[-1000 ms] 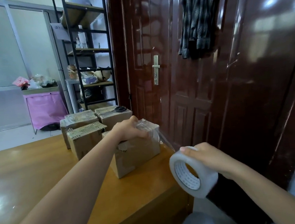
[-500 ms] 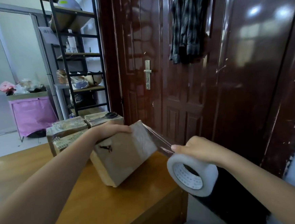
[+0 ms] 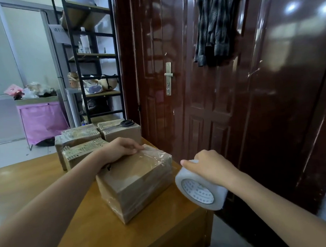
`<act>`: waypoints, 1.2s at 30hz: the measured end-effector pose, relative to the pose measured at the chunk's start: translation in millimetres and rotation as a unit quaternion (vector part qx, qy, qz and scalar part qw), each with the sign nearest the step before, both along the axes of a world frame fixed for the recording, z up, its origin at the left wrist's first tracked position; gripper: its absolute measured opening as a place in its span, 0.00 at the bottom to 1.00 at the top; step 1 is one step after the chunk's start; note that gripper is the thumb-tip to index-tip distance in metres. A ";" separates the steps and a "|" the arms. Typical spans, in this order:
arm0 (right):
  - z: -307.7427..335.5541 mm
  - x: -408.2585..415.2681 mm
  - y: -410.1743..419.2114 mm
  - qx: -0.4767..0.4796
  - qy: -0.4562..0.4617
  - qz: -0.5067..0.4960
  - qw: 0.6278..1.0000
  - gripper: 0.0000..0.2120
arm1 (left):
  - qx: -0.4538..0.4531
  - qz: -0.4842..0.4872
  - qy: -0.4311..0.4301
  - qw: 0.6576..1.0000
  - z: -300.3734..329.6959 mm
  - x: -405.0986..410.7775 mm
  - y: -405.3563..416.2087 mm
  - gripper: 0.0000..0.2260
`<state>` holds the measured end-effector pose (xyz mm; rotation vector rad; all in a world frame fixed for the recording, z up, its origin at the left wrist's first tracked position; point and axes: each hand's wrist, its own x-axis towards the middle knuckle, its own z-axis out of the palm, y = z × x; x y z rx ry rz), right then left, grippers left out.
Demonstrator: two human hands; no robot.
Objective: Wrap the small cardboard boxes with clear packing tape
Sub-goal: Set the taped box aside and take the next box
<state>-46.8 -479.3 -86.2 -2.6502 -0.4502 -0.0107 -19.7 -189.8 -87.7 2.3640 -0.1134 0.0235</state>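
Note:
A small cardboard box [image 3: 136,186] lies flat on the wooden table [image 3: 112,236] near its right edge, with clear tape shining over its top and sides. My left hand [image 3: 121,149] rests on the box's far top edge, fingers curled over it. My right hand [image 3: 210,166] grips a wide roll of clear packing tape [image 3: 200,188] just right of the box, past the table's edge. A short stretch of tape seems to run from the roll to the box's right side.
Three more cardboard boxes [image 3: 77,141] are stacked at the table's far end, black scissors [image 3: 127,123] lying on the rear right one. A dark red door [image 3: 194,82] stands close on the right. A black shelf rack [image 3: 93,60] and a pink bin [image 3: 41,121] stand behind.
The box was tipped up on an edge half a second ago and now lies flat. The roll has come in close to the box, shortening the stretched tape.

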 end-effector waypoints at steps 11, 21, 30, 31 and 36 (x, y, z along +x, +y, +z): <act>-9.3 -0.2 -4.2 0.048 -0.010 -0.028 0.998 0.25 | 0.389 -0.017 0.039 0.920 13.0 -26.6 -73.8 0.32; -20.7 4.9 -14.8 0.121 -0.019 -0.024 0.992 0.26 | 0.306 0.038 0.023 0.951 -9.1 -30.8 -75.3 0.38; -27.9 6.1 -21.3 0.155 -0.034 -0.020 0.987 0.25 | 0.316 -0.024 0.032 0.948 -6.1 -31.9 -79.1 0.28; -28.1 6.6 -21.7 0.155 -0.034 -0.018 0.987 0.25 | 0.318 -0.025 0.035 0.947 -5.7 -31.8 -79.5 0.28; -33.1 7.8 -21.9 0.187 -0.056 -0.005 0.981 0.26 | 0.347 -0.052 0.063 0.934 -2.0 -30.9 -77.8 0.37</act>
